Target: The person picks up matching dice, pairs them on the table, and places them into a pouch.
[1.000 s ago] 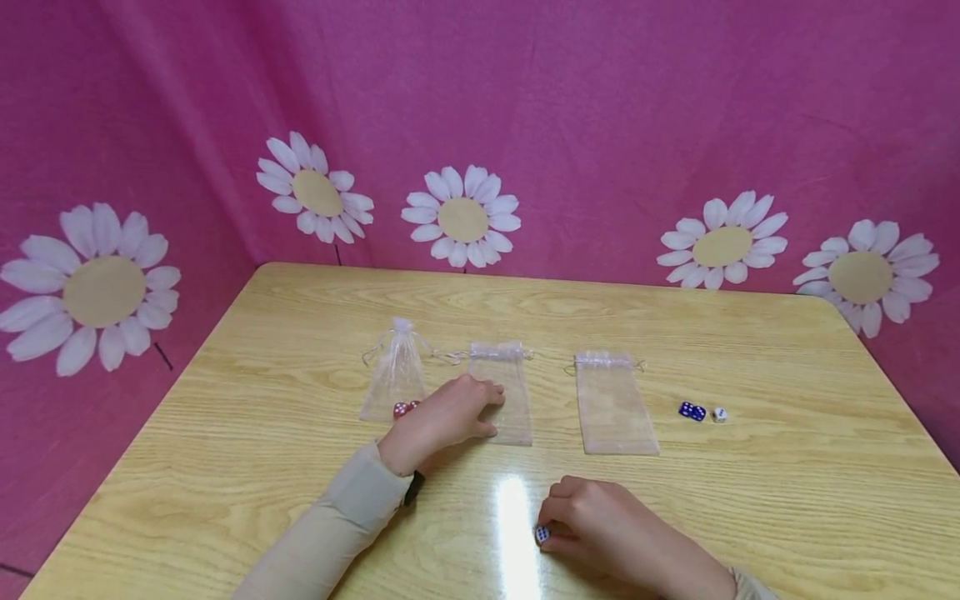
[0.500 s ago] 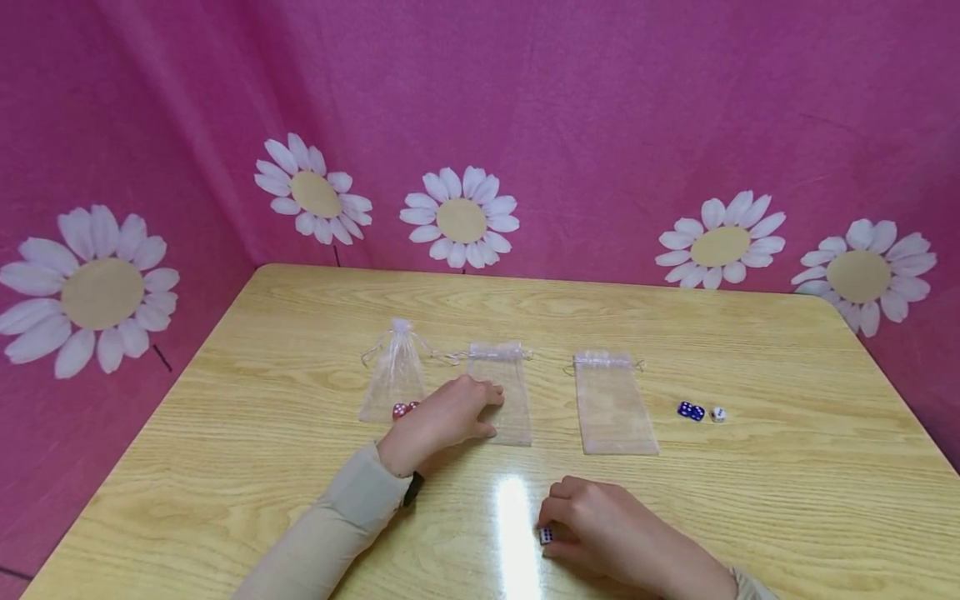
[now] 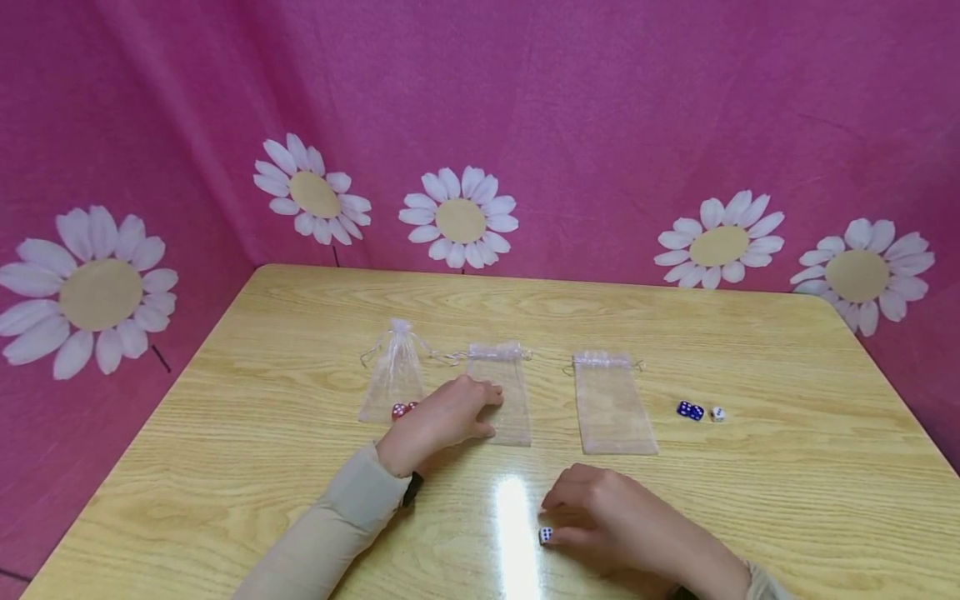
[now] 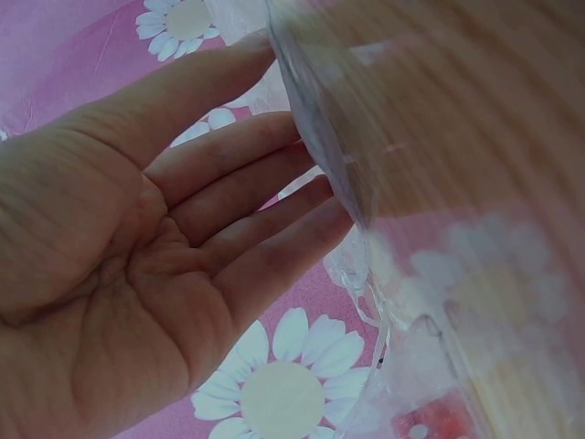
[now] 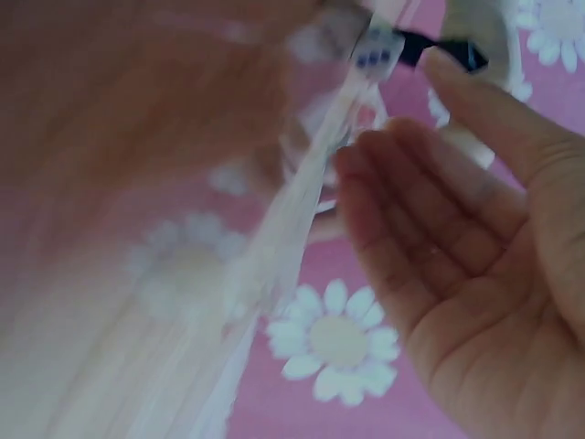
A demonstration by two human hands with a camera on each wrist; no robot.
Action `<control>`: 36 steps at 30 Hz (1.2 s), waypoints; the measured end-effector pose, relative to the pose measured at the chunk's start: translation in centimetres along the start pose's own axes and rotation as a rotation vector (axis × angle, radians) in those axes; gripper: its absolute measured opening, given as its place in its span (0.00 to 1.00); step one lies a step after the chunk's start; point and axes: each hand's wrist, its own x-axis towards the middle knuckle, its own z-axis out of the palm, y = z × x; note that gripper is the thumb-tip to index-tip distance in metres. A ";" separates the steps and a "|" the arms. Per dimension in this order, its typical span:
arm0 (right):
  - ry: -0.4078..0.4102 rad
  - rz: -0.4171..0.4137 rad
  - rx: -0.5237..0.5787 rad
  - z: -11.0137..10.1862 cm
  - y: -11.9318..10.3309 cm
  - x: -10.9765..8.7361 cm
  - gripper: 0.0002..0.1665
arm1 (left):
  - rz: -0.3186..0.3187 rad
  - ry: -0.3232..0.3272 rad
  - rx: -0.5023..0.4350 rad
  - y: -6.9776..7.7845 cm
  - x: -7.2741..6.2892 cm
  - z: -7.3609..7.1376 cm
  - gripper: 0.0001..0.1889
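Note:
My left hand [image 3: 447, 418] rests its fingertips on the middle sheer drawstring bag [image 3: 506, 400], the fingers relaxed, as the left wrist view shows too. It partly covers that bag and the left drawstring bag [image 3: 397, 375], which has red dice [image 3: 400, 410] at its bottom. On the table a white die [image 3: 546, 535] with dark pips lies by the thumb tip of my right hand [image 3: 611, 521]. The right fingers stand parted from the thumb and off the die; in the right wrist view the same die [image 5: 377, 55] sits free of the fingers.
A flat drawstring bag [image 3: 615, 408] lies right of the middle one. Further right are two blue dice [image 3: 690, 411] and another white die [image 3: 718, 414]. The wooden table [image 3: 810, 483] meets a pink daisy-print curtain [image 3: 585, 125] at the back.
My right fingers pinched and turned the white die a little; now they have parted and let it go on the table. My left hand has stayed in place.

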 end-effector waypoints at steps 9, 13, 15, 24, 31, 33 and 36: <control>0.108 0.020 0.139 -1.2 2.6 -0.5 0.11 | -0.024 -0.012 -0.041 0.0 0.0 0.0 0.19; 0.198 0.030 0.155 -1.9 4.1 -1.1 0.14 | -0.024 -0.010 -0.044 0.0 0.0 0.0 0.20; 0.236 0.059 0.138 -2.4 4.8 -1.5 0.15 | -0.026 -0.010 -0.047 0.0 0.0 0.0 0.20; 0.317 0.146 0.077 -4.0 7.6 -3.1 0.15 | -0.056 -0.029 -0.044 0.2 -0.1 -0.2 0.22; 0.341 0.338 0.047 -6.0 10.2 -5.2 0.14 | -0.055 -0.024 -0.039 0.1 -0.1 0.0 0.21; 0.342 0.390 0.025 -6.6 11.2 -6.0 0.14 | -0.056 -0.021 -0.048 0.0 -0.1 0.0 0.21; 0.345 0.433 0.009 -7.3 12.5 -7.0 0.16 | -0.039 -0.014 -0.033 0.0 -0.1 0.0 0.20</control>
